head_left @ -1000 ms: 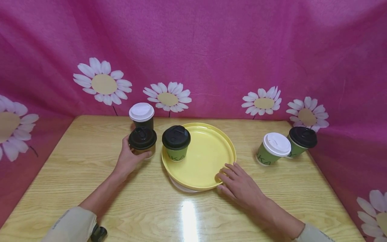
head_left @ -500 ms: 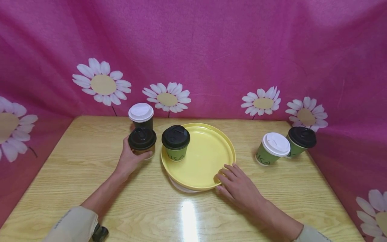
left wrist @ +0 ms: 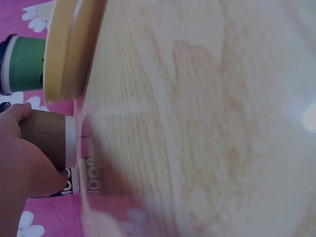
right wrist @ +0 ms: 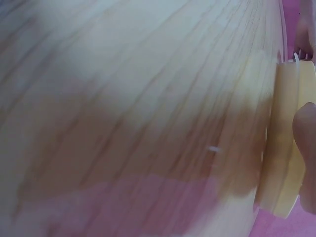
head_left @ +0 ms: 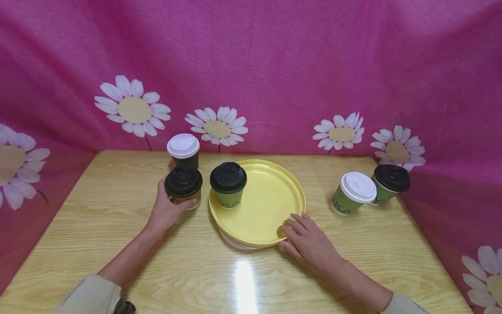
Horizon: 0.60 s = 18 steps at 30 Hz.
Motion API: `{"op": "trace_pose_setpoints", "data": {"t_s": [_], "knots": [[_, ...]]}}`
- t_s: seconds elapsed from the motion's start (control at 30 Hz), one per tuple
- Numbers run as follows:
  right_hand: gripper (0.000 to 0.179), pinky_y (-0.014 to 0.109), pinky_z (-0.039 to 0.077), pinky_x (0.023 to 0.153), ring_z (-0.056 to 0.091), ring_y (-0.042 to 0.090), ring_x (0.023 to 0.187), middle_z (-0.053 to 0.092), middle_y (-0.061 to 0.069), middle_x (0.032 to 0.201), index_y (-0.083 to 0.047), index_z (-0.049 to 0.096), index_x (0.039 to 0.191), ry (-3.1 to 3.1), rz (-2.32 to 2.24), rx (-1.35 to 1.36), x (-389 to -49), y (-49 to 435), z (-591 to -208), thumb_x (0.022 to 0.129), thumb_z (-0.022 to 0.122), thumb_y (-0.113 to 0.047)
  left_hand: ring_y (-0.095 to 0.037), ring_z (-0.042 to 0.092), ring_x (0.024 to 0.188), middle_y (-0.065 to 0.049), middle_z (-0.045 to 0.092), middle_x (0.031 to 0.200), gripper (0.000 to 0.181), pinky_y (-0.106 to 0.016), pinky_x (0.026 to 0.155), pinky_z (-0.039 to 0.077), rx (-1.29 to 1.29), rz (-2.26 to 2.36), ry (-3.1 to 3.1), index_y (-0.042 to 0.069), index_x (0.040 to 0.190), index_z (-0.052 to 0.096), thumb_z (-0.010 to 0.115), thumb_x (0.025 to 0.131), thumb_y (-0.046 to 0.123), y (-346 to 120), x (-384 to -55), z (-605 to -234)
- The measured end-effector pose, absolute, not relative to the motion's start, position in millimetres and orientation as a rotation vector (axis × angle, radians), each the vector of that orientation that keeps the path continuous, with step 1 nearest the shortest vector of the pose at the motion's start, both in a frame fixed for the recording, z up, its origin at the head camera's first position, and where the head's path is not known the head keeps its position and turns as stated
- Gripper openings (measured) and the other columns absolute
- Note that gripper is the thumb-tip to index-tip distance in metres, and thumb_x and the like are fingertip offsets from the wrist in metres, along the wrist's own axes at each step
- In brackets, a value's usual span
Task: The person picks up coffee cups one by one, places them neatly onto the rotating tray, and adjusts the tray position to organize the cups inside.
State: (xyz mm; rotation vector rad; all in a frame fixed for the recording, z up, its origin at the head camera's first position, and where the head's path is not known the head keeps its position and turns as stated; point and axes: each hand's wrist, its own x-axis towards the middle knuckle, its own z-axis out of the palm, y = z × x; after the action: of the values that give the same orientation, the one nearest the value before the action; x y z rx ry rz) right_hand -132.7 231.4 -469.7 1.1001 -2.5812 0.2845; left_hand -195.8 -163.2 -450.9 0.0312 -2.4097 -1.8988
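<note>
One wooden table (head_left: 176, 274) fronts pink cloth (head_left: 274, 56), left grip (head_left: 168, 210) pinching a brown cup (head_left: 183, 184), right grip (head_left: 308, 240) a yellow tray (head_left: 266, 200).

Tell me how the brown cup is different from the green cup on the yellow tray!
The brown cup has a brown side, but the green cup has a green one. The green cup stands on the yellow tray; the brown cup is beside it. The left grip holds the brown cup, while nobody holds the green cup. Both have black lids.
</note>
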Motion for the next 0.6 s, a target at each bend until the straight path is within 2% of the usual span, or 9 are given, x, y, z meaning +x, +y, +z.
{"op": "trace_pose_setpoints", "data": {"t_s": [0.3, 0.6], "knots": [[0.041, 0.057, 0.031, 0.110, 0.050, 0.038, 0.125, 0.060, 0.008, 0.117, -0.013, 0.065, 0.117, -2.585, 0.283, 1.093, -131.8, 230.2, -469.9, 0.106, 0.039, -0.043, -0.029, 0.030, 0.139, -0.018, 0.032, 0.152, 0.099, -0.050, 0.114, 0.026, -0.049, -1.859, -2.406, 0.003, 0.153, 0.016, 0.083, 0.080, 0.008, -160.2, -176.1, -440.4], [0.036, 0.059, 0.033, 0.108, 0.049, 0.038, 0.126, 0.060, 0.007, 0.117, -0.013, 0.064, 0.117, -2.605, 0.289, 1.077, -130.5, 228.2, -470.0, 0.104, 0.044, -0.041, -0.026, 0.035, 0.135, -0.016, 0.038, 0.148, 0.098, -0.048, 0.111, 0.030, -0.079, -1.879, -2.371, 0.005, 0.152, 0.021, 0.084, 0.078, 0.008, -153.8, -159.0, -430.2]]}}
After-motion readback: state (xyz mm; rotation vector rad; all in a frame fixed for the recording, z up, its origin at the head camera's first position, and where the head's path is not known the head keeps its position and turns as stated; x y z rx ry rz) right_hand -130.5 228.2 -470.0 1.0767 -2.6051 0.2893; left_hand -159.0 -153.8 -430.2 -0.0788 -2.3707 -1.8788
